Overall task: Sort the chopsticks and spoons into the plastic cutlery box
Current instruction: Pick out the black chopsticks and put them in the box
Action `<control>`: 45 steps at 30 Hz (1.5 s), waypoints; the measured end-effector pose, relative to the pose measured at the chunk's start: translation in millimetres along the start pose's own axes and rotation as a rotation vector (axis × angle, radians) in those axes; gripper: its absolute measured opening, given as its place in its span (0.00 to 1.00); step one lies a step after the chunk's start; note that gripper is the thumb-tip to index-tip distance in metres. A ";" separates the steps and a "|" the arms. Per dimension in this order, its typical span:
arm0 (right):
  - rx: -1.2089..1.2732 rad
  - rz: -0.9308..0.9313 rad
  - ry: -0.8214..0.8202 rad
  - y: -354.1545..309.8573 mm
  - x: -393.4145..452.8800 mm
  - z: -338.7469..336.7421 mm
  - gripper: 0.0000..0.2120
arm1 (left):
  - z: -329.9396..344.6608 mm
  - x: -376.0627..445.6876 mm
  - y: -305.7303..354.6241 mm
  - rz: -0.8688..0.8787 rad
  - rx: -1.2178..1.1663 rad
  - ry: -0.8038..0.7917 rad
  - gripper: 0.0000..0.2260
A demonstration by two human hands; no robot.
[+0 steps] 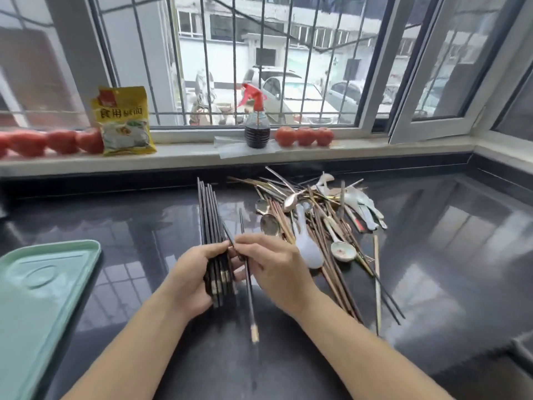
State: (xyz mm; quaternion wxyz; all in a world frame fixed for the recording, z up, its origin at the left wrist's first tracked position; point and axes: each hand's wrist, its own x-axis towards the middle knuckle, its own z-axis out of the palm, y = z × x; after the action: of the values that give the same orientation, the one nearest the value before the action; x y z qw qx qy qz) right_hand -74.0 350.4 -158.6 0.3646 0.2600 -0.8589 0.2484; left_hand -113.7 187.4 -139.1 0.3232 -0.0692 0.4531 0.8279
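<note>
Bare forearms, no sleeves, no jewellery

Dark glossy counter (pixel 432 255) mirroring the window panes. Along the pale sill (pixel 375 148): at left a row of tomatoes (pixel 62 141), touching a yellow packet (pixel 125 121) standing upright with printed characters; near the middle a spray bottle (pixel 257 131) with red trigger head and dark liquid, set on clear plastic wrap (pixel 230 147); just right of it three more tomatoes (pixel 304 136) in a line, touching one another. Behind, window bars (pixel 202 62); beyond them, blurred, parked cars (pixel 291 93) and a pale building (pixel 259 24). At right an open window frame (pixel 438 122) swung inward.
</note>
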 end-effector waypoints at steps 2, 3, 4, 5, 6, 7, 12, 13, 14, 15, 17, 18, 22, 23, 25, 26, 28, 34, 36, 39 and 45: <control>-0.044 -0.055 -0.036 2.3 1.2 9.6 0.09 | -9.3 0.6 1.2 -0.007 -0.012 -0.021 0.16; -0.075 -0.083 -0.055 1.5 0.8 11.2 0.09 | -9.7 -0.1 1.0 -0.002 -0.014 -0.035 0.17; -0.106 -0.105 -0.078 0.2 -0.8 11.7 0.09 | -9.8 0.0 0.3 0.001 -0.003 -0.034 0.18; -0.129 -0.115 -0.102 -0.8 -2.4 11.5 0.10 | -7.6 -1.4 0.3 0.010 0.014 -0.033 0.18; -0.135 -0.108 -0.119 -1.9 -3.7 10.7 0.11 | -5.9 -1.1 0.1 0.034 0.029 -0.025 0.18; -0.128 -0.090 -0.115 -1.1 -4.9 10.8 0.11 | -4.3 -0.6 0.3 0.075 0.040 -0.014 0.18; -0.171 0.103 0.076 2.6 -0.1 7.4 0.15 | 1.3 -8.2 -2.2 0.200 0.179 -0.074 0.07; -0.203 0.124 0.117 3.7 1.3 5.2 0.15 | 2.5 -9.7 -5.2 0.197 0.228 -0.086 0.05; -0.216 0.143 0.146 3.8 1.9 3.3 0.17 | 1.9 -10.0 -8.7 0.207 0.286 -0.085 0.05; -0.218 0.156 0.162 3.2 2.5 1.5 0.18 | 2.9 -11.1 -11.5 0.220 0.329 -0.091 0.06; -0.214 0.146 0.167 0.9 3.0 -0.3 0.20 | 3.6 -11.0 -15.0 0.240 0.382 -0.145 0.09; -0.207 0.138 0.159 -1.4 2.8 -0.6 0.20 | 3.9 -11.2 -16.3 0.250 0.400 -0.207 0.09; -0.110 0.103 0.161 -7.9 2.8 -2.8 0.20 | 6.0 -16.9 -20.6 0.373 0.476 -0.396 0.06; -0.087 0.089 0.171 -9.4 3.0 -3.8 0.21 | 7.6 -18.1 -20.9 0.415 0.493 -0.410 0.06; -0.062 0.071 0.183 -11.3 3.3 -5.4 0.25 | 8.5 -13.8 -21.1 0.563 0.534 -0.335 0.02; -0.060 0.082 0.177 -11.4 3.1 -5.8 0.29 | 7.6 -10.4 -19.9 0.666 0.540 -0.240 0.03; -0.071 0.139 0.157 -10.1 3.2 -5.1 0.34 | 5.0 -3.7 -11.0 0.876 0.524 -0.033 0.07; -0.141 0.246 0.060 -4.0 -1.7 3.0 0.28 | -8.5 17.7 -0.6 1.012 0.643 0.196 0.07; -0.141 0.258 0.042 -3.5 -3.4 4.0 0.26 | -10.9 23.6 -6.8 0.956 0.680 0.241 0.08; -0.153 0.285 0.043 -1.8 -5.1 3.5 0.23 | -9.1 20.9 -6.3 0.979 0.674 0.307 0.07; -0.183 0.351 0.096 -2.3 -2.8 2.9 0.16 | -11.3 23.2 -6.4 0.997 0.602 0.240 0.03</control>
State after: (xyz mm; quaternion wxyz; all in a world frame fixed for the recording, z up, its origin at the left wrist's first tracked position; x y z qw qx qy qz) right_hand -72.3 347.6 -161.9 0.3786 0.0601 -0.8916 0.2411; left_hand -130.0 191.8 -159.6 -0.1525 0.1534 0.6793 0.7012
